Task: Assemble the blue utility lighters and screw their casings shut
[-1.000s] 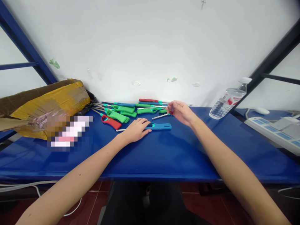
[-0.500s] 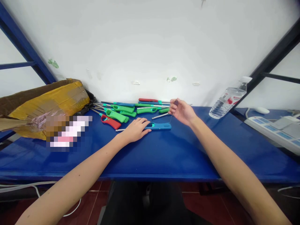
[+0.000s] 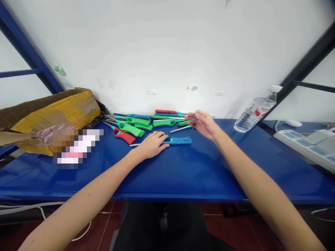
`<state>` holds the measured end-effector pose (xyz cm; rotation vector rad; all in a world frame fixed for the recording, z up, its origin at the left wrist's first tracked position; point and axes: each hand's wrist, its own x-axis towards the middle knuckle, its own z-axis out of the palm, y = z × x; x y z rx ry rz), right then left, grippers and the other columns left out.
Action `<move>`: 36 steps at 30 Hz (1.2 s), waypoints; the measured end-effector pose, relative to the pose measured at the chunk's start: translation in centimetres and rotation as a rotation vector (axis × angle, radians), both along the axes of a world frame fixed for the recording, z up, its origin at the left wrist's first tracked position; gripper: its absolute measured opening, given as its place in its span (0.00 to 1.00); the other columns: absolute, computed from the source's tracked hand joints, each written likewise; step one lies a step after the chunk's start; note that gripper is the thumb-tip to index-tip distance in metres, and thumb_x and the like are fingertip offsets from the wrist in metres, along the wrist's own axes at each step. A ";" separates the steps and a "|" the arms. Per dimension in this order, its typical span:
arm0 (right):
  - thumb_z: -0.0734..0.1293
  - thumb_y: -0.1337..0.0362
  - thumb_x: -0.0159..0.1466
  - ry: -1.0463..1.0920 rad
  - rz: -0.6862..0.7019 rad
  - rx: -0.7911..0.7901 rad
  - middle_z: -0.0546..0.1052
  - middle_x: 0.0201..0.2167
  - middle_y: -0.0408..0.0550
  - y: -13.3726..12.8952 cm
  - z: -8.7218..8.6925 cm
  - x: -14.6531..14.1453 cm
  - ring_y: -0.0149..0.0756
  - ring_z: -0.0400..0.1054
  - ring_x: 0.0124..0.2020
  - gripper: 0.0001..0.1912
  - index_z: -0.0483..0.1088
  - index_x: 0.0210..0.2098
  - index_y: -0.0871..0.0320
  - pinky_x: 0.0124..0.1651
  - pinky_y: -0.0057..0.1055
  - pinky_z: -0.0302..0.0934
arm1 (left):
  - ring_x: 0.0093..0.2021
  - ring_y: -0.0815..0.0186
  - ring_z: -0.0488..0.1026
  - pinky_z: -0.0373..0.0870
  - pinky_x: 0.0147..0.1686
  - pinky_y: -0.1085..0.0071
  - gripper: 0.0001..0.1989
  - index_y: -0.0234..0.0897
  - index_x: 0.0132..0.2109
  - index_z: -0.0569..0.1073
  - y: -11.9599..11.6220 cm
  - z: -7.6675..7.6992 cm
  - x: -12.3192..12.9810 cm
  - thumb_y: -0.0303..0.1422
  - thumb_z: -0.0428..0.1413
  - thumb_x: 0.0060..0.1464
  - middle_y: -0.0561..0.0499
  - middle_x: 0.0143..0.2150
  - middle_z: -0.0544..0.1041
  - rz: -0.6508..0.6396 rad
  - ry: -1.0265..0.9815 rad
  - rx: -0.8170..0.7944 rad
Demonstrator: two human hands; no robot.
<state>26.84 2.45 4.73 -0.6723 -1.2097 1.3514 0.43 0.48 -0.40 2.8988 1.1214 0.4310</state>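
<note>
A blue long-necked gas lighter (image 3: pixel 180 140) lies flat on the blue table, its metal tube pointing left. My left hand (image 3: pixel 152 144) is closed over its trigger end and presses it to the tabletop. Above the right end of its handle, my right hand (image 3: pixel 205 124) grips a small screwdriver (image 3: pixel 195 122) with a reddish see-through handle. Its thin shaft points down and stays apart from the blue lighter. Behind the hands lie more lighters, among them a green one (image 3: pixel 164 122) and a red one (image 3: pixel 124 135).
At the left stands a torn cardboard box (image 3: pixel 54 115) with yellow tape, a blurred-out patch in front of it. A tilted water bottle (image 3: pixel 255 111) leans at the right, near a white power strip (image 3: pixel 309 144). The white wall (image 3: pixel 167 52) rises behind the table (image 3: pixel 167 177).
The screwdriver has turned in my right hand, so more of its reddish handle shows, and its tip has lifted away from the blue lighter. My left hand stays put.
</note>
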 end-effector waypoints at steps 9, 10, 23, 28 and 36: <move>0.77 0.57 0.51 0.071 0.220 -0.043 0.57 0.18 0.34 -1.2 0.7 -0.7 0.27 0.51 0.20 0.14 0.70 0.29 0.52 0.34 0.31 0.63 | 0.57 0.54 0.66 0.64 0.57 0.58 0.22 0.34 0.61 0.67 0.0 0.1 0.0 0.42 0.46 0.67 0.40 0.58 0.70 0.005 -0.001 -0.006; 0.76 0.55 0.53 0.075 0.220 -0.048 0.56 0.18 0.35 -1.1 0.7 -0.7 0.27 0.51 0.20 0.13 0.71 0.29 0.53 0.34 0.31 0.63 | 0.57 0.54 0.66 0.64 0.58 0.58 0.22 0.34 0.61 0.67 0.0 0.1 0.0 0.42 0.46 0.67 0.40 0.58 0.70 0.005 0.000 -0.007; 0.77 0.50 0.53 -0.050 0.074 0.057 0.76 0.29 0.43 0.6 -0.5 0.3 0.33 0.70 0.35 0.17 0.75 0.30 0.56 0.40 0.31 0.65 | 0.57 0.54 0.66 0.64 0.58 0.57 0.22 0.34 0.61 0.67 0.0 0.1 0.0 0.42 0.46 0.67 0.39 0.58 0.70 0.004 -0.001 -0.009; 0.77 0.54 0.53 -0.004 0.054 0.048 0.80 0.35 0.45 0.3 -0.3 0.0 0.35 0.73 0.40 0.16 0.69 0.27 0.55 0.44 0.32 0.67 | 0.57 0.54 0.65 0.64 0.58 0.57 0.22 0.34 0.61 0.67 0.0 0.0 0.0 0.42 0.46 0.67 0.39 0.58 0.70 0.000 -0.009 -0.009; 0.71 0.58 0.58 0.116 0.229 -0.068 0.56 0.15 0.34 -0.8 0.4 -0.4 0.28 0.50 0.17 0.10 0.66 0.28 0.54 0.30 0.29 0.63 | 0.57 0.54 0.65 0.64 0.58 0.58 0.22 0.34 0.61 0.67 -0.1 0.2 0.1 0.41 0.47 0.67 0.40 0.58 0.70 0.013 0.006 -0.017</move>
